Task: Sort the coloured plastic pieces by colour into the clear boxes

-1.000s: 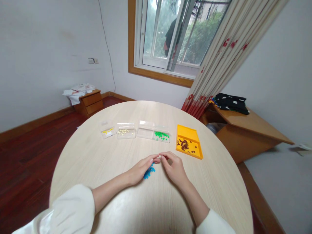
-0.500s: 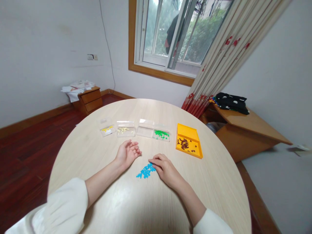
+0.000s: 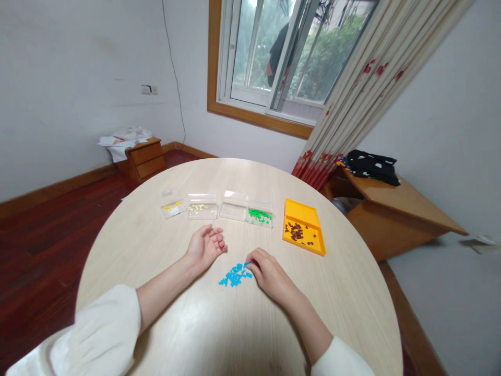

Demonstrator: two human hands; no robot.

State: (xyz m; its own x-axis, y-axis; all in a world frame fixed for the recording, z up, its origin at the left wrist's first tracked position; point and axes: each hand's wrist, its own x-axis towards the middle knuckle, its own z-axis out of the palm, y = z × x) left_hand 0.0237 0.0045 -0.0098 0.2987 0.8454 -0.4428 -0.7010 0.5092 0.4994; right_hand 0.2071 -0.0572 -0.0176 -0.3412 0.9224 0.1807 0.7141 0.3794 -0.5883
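A loose pile of small blue pieces (image 3: 235,275) lies on the round wooden table between my two hands. My right hand (image 3: 266,271) is at the pile's right edge, thumb and forefinger pinched together on a small blue piece (image 3: 249,264). My left hand (image 3: 205,248) rests on the table up and left of the pile, palm turned upward. Its fingers are loosely curled and apart, and nothing shows in the palm.
Along the far side stand clear boxes: one with yellow pieces (image 3: 173,207), one with cream pieces (image 3: 201,209), and one with green pieces (image 3: 260,215) beside a bare compartment (image 3: 232,211). An open orange box (image 3: 287,239) holding dark brown pieces (image 3: 296,231) sits at the right.
My right hand has drawn slightly right, its thumb and forefinger now pinching a blue piece. More of the pile's right edge shows. My left hand has stayed in place.
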